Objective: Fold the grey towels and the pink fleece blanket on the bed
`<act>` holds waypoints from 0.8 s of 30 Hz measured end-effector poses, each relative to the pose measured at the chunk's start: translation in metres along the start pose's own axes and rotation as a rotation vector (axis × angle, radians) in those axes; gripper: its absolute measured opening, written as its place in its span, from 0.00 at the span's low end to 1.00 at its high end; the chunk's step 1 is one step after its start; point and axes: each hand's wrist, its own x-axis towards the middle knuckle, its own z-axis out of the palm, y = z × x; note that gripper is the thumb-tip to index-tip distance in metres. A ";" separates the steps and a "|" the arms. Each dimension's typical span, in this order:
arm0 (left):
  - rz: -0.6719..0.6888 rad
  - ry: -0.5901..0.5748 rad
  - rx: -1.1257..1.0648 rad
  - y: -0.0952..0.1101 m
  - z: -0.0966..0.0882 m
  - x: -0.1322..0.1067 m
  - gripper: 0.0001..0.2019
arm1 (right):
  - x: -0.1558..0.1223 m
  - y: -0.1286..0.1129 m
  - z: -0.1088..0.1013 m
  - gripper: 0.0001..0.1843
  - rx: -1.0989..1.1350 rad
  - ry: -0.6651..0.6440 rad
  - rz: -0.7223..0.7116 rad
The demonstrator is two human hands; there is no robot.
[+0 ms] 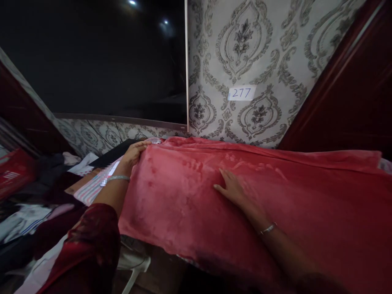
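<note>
Blanket (245, 204): red plush fleece, spread wide across a raised surface that it hides completely. Its far edge runs along the patterned wall (275, 49); its near edge hangs loose over the front. Finger tracks show in the nap.

Handling, as judged: soft and limp, with no stiffness. It is light for its spread but bulky, and the pile probably slides easily on itself. Not fragile. The edges and corners look best to take hold of, since the middle would only bunch up.

Left hand (134, 153): at the blanket's upper left corner, fingers curled together over the edge. Whether the thumb closes underneath into a real grip, I cannot tell. There is a bangle on the wrist.

Right hand (232, 190): palm down on the middle of the blanket, fingers straight and slightly spread, pressing flat and holding nothing. There is a bangle on this wrist too.

Around: striped cloth (92, 190) lies just beside the left wrist, and mixed clothes (27, 220) are heaped further left. A paper label reading 277 (241, 93) is on the wall, with a dark screen (92, 57) to its left.
</note>
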 end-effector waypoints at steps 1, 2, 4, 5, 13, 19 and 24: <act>0.003 0.007 -0.004 0.002 0.000 0.000 0.17 | 0.004 -0.006 0.002 0.40 -0.011 0.006 0.026; 0.005 0.012 -0.009 0.003 0.000 0.000 0.17 | 0.007 -0.011 0.003 0.37 -0.028 0.013 0.054; 0.010 0.013 -0.018 0.004 0.000 0.000 0.16 | 0.011 -0.018 0.006 0.27 -0.063 0.033 0.091; 0.015 0.010 -0.019 0.004 0.000 0.000 0.16 | 0.012 -0.021 0.007 0.20 -0.072 0.045 0.095; 0.041 0.038 0.086 -0.008 -0.002 0.000 0.18 | 0.014 -0.023 -0.006 0.16 0.028 0.216 0.058; 0.027 0.041 0.531 -0.027 0.000 -0.009 0.19 | 0.009 -0.021 -0.008 0.15 0.023 0.169 0.040; 0.049 0.148 0.777 -0.034 0.010 -0.012 0.13 | 0.007 -0.024 0.003 0.14 0.039 0.160 0.042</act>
